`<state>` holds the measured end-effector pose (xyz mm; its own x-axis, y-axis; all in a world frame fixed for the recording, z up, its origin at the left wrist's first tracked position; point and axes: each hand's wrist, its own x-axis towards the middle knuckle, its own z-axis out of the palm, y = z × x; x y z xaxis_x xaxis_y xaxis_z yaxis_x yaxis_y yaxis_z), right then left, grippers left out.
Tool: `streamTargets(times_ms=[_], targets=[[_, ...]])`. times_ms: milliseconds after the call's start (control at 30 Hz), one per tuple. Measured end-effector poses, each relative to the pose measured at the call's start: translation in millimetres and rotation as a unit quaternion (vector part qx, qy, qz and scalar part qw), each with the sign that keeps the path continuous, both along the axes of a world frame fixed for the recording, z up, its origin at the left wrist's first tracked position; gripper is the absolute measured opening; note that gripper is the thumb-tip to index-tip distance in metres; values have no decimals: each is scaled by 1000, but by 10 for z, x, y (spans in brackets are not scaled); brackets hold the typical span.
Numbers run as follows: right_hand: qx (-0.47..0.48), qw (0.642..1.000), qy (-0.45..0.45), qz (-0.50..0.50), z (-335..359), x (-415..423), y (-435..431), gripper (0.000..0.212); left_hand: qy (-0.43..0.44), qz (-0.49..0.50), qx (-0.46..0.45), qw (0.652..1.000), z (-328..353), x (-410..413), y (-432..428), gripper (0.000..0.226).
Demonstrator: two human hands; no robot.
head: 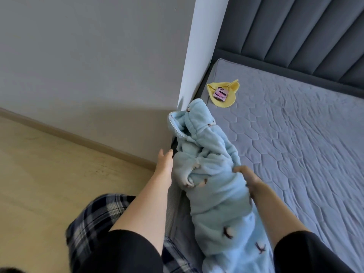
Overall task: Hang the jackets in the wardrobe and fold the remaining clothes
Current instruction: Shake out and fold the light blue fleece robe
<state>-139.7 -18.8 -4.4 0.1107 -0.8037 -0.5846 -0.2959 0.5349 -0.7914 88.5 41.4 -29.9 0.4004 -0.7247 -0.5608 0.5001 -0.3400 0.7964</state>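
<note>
Black sleeves (126, 251), navy & wht plaid trousers (94, 219)

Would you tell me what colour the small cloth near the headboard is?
The small cloth is yellow with a pink label; head view.

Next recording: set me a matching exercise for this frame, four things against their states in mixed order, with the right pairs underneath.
Things
1. left hand
2. right hand
3. blue fleece garment
4. yellow cloth

States
A. lies flat on the mattress, apart from both hands
B. fingers curled into the fleece
C. bunched up along the mattress edge
D. fingers straight, at the fleece's side

Pairs: 1-D, 2-B, 3-C, 4-A
</note>
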Motion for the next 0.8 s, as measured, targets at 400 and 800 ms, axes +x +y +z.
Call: streamTargets(times_ms=[400,800], targets=[[-189,959,155,145,224,291,-333,56,29,-136,-115,984,-3,-37,-2,39],[-110,957,129,234,49,897,-532,38,-16,-154,-97,983,-38,-27,3,63]])
